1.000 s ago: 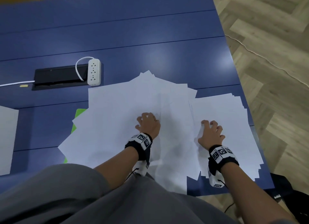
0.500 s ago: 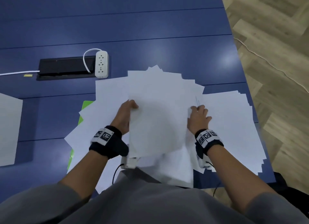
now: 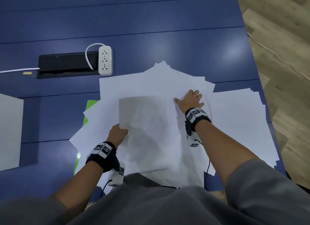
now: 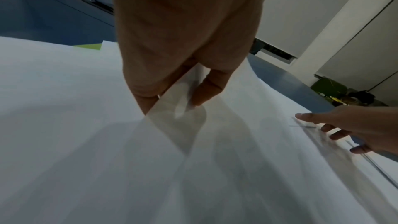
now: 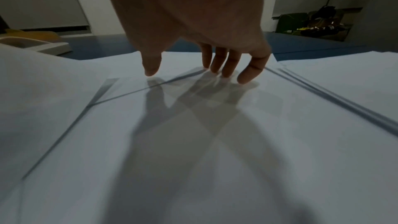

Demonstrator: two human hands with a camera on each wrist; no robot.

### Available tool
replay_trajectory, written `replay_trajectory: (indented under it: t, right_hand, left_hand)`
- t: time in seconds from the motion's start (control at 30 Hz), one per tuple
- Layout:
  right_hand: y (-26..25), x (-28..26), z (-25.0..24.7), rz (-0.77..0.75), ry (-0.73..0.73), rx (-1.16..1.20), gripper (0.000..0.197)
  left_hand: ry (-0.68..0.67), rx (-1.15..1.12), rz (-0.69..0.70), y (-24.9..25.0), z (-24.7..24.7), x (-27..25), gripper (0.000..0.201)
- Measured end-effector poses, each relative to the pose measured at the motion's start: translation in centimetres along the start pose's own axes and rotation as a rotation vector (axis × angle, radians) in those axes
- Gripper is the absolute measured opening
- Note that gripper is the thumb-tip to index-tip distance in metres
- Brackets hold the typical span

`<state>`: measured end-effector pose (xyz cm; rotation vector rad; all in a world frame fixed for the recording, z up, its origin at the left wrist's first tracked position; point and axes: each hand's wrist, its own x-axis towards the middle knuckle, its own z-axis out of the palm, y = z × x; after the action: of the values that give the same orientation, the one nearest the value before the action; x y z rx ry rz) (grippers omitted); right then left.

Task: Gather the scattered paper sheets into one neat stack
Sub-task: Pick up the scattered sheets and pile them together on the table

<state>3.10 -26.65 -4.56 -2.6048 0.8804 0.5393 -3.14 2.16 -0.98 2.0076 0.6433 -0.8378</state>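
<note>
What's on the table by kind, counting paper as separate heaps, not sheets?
White paper heaps: 3: fanned middle heap, right heap, pile at the left edge
Green sheets: 1, mostly covered
Power strips: 1
Black cable hatches: 1
Total: 6

White paper sheets (image 3: 167, 87) cover a dark blue desk (image 3: 151, 23), with a bright green sheet (image 3: 90, 104) beneath. The plastic power strip (image 3: 105, 60) is white. Black wristbands (image 3: 198, 117) carry black-and-white square markers.

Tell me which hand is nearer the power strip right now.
Left, narrowly. The left hand grips a sheet straight below the power strip, toward the person. The right hand lies spread on the paper pile, off to the strip's right.
</note>
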Motion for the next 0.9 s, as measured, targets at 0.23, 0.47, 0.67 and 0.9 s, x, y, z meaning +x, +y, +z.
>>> replay_trajectory:
  t: [0.23, 0.47, 0.67, 0.9]
  right_hand:
    - [-1.4, 1.3, 0.9, 0.122, -0.046, 0.141, 0.062]
    - [-3.4, 1.1, 1.2, 0.233, 0.017, 0.178, 0.062]
    - [-3.7, 1.2, 1.1, 0.230, 0.050, 0.197, 0.046]
    - [-1.9, 2.3, 0.5, 0.102, -0.048, 0.658, 0.033]
  left_hand:
    - [-0.013, 0.010, -0.060, 0.3, 0.3, -0.3, 0.018]
    - [-0.036, 0.006, -0.070, 0.1, 0.6, -0.2, 0.036]
    - [-0.014, -0.021, -0.052, -1.0, 0.9, -0.3, 0.027]
    - [-0.045, -0.027, -0.026, -0.9, 1.0, -0.7, 0.037]
